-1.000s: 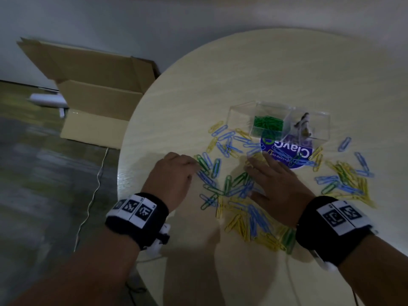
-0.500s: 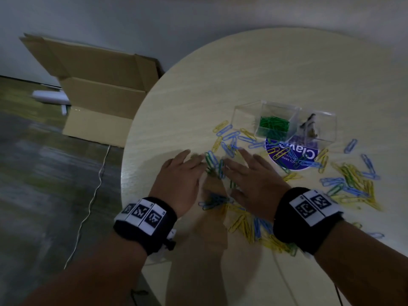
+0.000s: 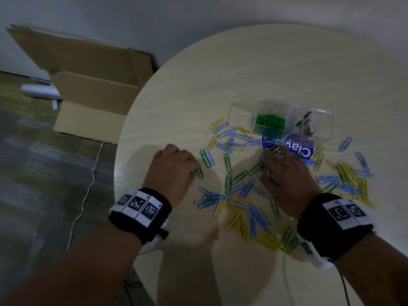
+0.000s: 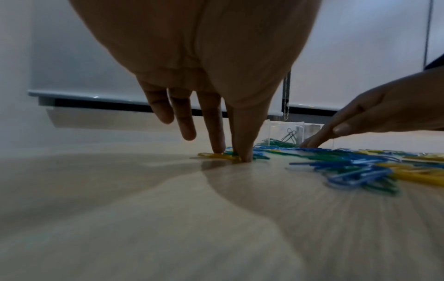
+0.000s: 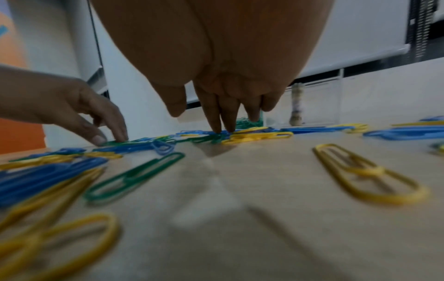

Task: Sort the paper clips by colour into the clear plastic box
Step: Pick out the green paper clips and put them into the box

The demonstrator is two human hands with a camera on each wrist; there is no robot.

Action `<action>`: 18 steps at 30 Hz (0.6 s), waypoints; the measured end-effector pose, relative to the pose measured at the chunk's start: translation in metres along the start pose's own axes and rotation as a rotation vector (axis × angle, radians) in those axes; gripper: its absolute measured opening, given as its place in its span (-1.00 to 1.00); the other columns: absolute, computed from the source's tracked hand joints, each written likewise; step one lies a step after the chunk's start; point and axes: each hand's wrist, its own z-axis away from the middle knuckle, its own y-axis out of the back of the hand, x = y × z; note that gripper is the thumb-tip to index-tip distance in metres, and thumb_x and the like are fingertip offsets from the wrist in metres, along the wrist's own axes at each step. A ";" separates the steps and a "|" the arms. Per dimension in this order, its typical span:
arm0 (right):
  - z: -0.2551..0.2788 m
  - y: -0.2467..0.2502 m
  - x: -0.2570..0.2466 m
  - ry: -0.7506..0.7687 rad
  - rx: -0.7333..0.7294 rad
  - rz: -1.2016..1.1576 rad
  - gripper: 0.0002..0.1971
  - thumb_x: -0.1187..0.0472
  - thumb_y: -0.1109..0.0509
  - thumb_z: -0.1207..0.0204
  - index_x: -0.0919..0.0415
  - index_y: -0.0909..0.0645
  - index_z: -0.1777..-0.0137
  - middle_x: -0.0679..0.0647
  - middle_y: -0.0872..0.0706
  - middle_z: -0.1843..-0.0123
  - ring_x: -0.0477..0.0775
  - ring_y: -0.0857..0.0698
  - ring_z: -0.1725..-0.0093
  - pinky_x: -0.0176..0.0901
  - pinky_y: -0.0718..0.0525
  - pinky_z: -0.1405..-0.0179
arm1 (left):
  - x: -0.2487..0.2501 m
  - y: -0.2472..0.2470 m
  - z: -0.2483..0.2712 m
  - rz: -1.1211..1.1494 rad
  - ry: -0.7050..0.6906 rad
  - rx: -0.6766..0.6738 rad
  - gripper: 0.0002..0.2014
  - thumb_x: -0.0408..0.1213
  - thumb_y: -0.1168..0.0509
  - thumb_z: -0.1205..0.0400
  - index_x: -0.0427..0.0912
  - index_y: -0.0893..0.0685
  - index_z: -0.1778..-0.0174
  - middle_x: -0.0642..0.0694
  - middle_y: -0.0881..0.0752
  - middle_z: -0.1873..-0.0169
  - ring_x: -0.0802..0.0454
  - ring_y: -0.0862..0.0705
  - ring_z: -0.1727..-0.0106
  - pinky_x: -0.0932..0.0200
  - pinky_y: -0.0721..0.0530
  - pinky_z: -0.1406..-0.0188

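I had both hands down flat-fingered on the desk (image 3: 276,69), working through the scatter of paper clips (image 3: 242,202). My left hand (image 3: 174,173) was open, its straight fingertips pressing a green clip (image 3: 199,172) at the left edge of the spread. My right hand (image 3: 284,175) was open too, fingers spread on the clips just in front of the clear plastic box (image 3: 284,120). The box sat at the far side of the pile, half on a blue sticker (image 3: 295,149). Its middle compartment already held a heap of green clips (image 3: 270,125); the left one looked empty, and what lay in the right one I could not make out. I judged the sort barely begun: greens partly done, blue and yellow untouched.
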 end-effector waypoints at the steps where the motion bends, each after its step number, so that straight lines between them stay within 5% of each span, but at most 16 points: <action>1: 0.000 0.002 0.001 0.006 0.060 -0.012 -0.47 -0.09 -0.22 -0.52 0.18 -0.57 -0.40 0.12 -0.54 -0.49 0.30 -0.31 -0.59 0.24 -0.30 -0.54 | -0.001 0.001 -0.001 -0.001 -0.013 0.012 -0.82 -0.18 -0.54 -0.39 0.07 -0.82 0.10 0.12 -0.77 0.09 -0.16 -0.60 0.00 -0.03 -0.56 0.09; 4: -0.006 0.006 -0.006 0.170 0.216 -0.054 -0.70 0.10 -0.36 -0.43 0.09 -0.72 -0.14 0.08 -0.76 -0.15 0.31 -0.64 -0.23 0.17 -0.55 -0.28 | -0.003 0.002 -0.004 0.008 -0.106 0.011 -0.83 -0.17 -0.49 -0.40 0.08 -0.82 0.10 0.13 -0.76 0.07 -0.15 -0.59 -0.01 -0.04 -0.55 0.09; 9: -0.025 0.000 -0.031 0.303 -0.054 0.037 -0.75 0.16 -0.38 -0.33 0.03 -0.76 0.00 0.07 -0.75 0.12 0.30 -0.63 0.12 0.15 -0.63 0.08 | -0.004 0.002 -0.012 -0.016 -0.112 -0.114 -0.91 -0.09 -0.47 -0.41 0.05 -0.72 0.24 0.11 -0.68 0.21 -0.13 -0.54 0.02 -0.03 -0.50 0.11; 13: -0.033 0.006 -0.036 0.162 -0.132 0.022 -0.82 0.22 -0.43 -0.36 0.02 -0.75 0.06 0.10 -0.76 0.10 0.32 -0.62 -0.01 0.04 -0.56 -0.02 | -0.006 0.009 -0.029 0.099 -0.047 -0.241 -0.89 -0.16 -0.50 -0.40 0.04 -0.70 0.23 0.08 -0.72 0.31 -0.11 -0.56 0.00 0.05 -0.32 0.05; 18: -0.037 0.018 -0.029 0.192 -0.143 -0.048 -0.87 0.31 -0.43 -0.35 0.09 -0.73 0.17 0.13 -0.70 0.10 0.29 -0.65 -0.01 0.02 -0.58 -0.02 | -0.011 0.010 -0.042 0.036 -0.145 -0.132 -0.82 -0.23 -0.46 -0.42 0.08 -0.82 0.09 0.04 -0.76 0.36 -0.19 -0.60 0.13 0.00 -0.45 0.12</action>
